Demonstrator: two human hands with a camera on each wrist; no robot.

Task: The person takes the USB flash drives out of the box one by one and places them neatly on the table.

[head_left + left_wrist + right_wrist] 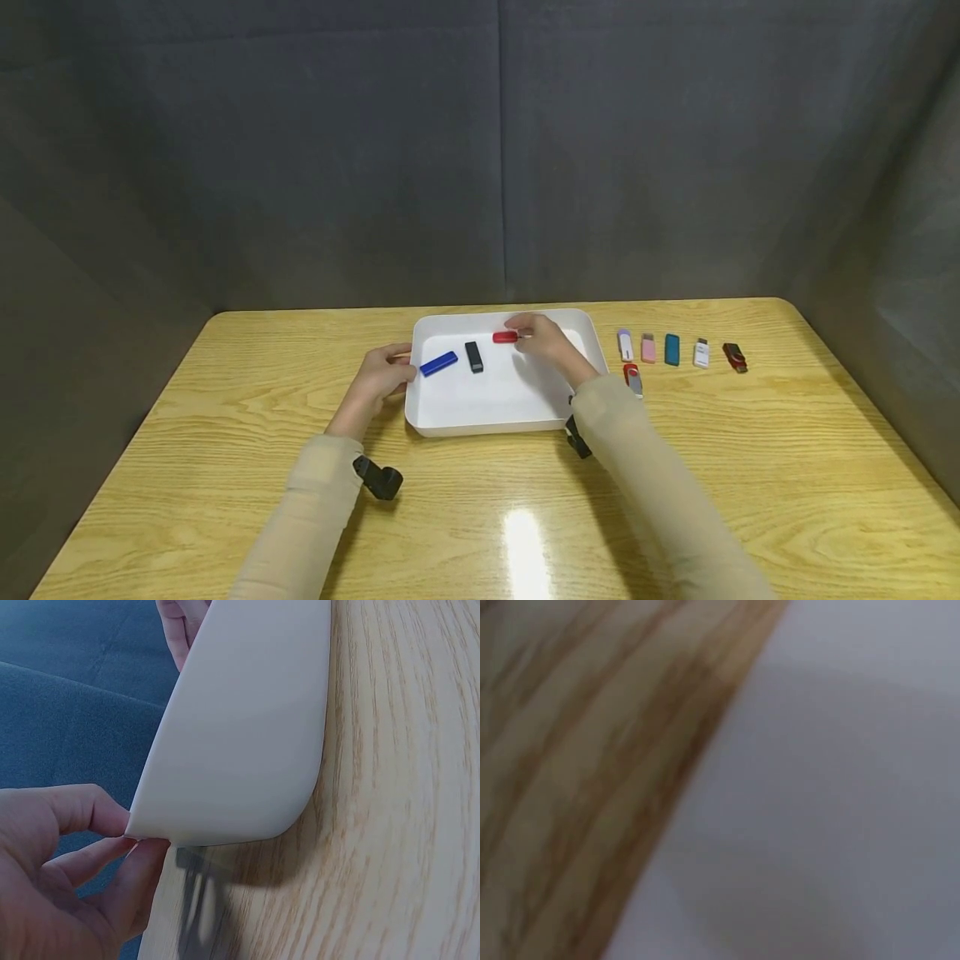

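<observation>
A white tray (517, 400) sits on the wooden table. At its left end, my left hand (382, 373) pinches the rim between thumb and fingers; the left wrist view shows the grip on the tray's corner wall (240, 742). Over the tray's back part, my right hand (547, 342) pinches a red USB stick (505, 337) by its right end. A blue USB stick (438, 364) and a black USB stick (474, 357) lie inside the tray, left of the red one. The right wrist view is blurred, with only tray surface (825, 802) and wood showing.
Right of the tray, a row holds a white-and-purple USB stick (625, 345), a pink one (648, 348), a teal one (672, 350), a white one (701, 353) and a dark red-and-black one (735, 357). A red-and-silver one (633, 380) lies nearer me. Dark curtain (360, 167) hangs behind.
</observation>
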